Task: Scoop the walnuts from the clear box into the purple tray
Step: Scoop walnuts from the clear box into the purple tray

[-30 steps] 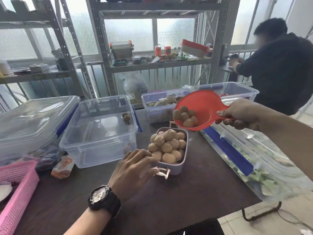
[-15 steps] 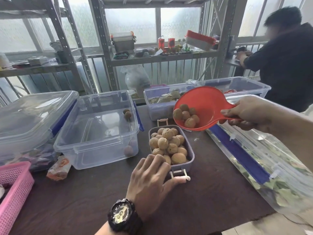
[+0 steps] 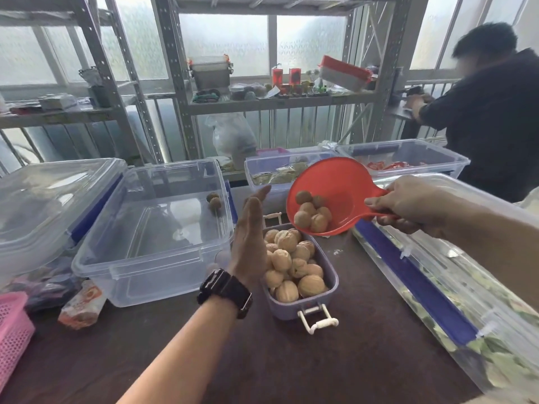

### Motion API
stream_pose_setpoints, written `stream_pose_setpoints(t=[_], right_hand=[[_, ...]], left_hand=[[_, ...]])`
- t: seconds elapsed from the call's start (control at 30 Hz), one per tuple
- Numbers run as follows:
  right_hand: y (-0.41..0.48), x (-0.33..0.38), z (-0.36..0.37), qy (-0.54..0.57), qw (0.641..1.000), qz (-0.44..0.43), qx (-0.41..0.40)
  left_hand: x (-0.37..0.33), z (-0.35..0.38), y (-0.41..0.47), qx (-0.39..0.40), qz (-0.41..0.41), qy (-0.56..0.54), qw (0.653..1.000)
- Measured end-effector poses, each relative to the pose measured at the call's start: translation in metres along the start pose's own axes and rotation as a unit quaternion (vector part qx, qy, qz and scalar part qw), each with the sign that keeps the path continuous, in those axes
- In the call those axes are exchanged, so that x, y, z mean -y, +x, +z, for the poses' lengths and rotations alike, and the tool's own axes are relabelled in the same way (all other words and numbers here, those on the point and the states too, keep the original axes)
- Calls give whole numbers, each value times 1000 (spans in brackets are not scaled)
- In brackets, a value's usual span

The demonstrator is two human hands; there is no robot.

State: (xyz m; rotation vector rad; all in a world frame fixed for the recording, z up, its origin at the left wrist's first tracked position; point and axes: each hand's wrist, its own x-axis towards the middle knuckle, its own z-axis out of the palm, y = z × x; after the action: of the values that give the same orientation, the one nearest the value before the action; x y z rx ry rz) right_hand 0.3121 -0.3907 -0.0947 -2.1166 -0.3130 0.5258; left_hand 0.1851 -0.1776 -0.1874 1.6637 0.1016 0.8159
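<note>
The purple tray (image 3: 331,290) sits mid-table, heaped with walnuts (image 3: 293,265). My right hand (image 3: 408,204) grips the handle of a red scoop (image 3: 341,188), tilted over the tray's far end with several walnuts in its bowl. My left hand (image 3: 250,237) stands edge-on along the tray's left side, fingers straight, like a wall beside the heap. The clear box (image 3: 151,258) stands left of the tray, with two walnuts (image 3: 214,201) at its far right corner.
A lidded clear box (image 3: 437,287) with a blue strip lies to the right. Two open bins (image 3: 408,154) stand behind, a lidded box (image 3: 49,199) and a pink basket (image 3: 11,330) at the left. A snack packet (image 3: 83,307) lies by the clear box. A person (image 3: 490,112) stands at back right.
My left hand lifted off the tray's near corner and now stands upright along its left side. The scoop tilted lower over the tray.
</note>
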Motion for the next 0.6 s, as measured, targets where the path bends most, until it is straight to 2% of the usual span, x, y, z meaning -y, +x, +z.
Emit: stream_pose_setpoints(t=[0.1, 0.17, 0.37, 0.6], right_hand=[[5, 3, 7, -26, 999, -36, -18], [7, 2, 12, -49, 996, -68, -43], [15, -2, 25, -63, 982, -153, -88], [24, -11, 31, -64, 979, -170, -96]], left_hand=[[14, -4, 13, 24, -73, -59, 995], [21, -7, 14, 37, -87, -64, 993], [36, -7, 13, 30, -43, -76, 996], [45, -8, 18, 73, -12, -79, 994]])
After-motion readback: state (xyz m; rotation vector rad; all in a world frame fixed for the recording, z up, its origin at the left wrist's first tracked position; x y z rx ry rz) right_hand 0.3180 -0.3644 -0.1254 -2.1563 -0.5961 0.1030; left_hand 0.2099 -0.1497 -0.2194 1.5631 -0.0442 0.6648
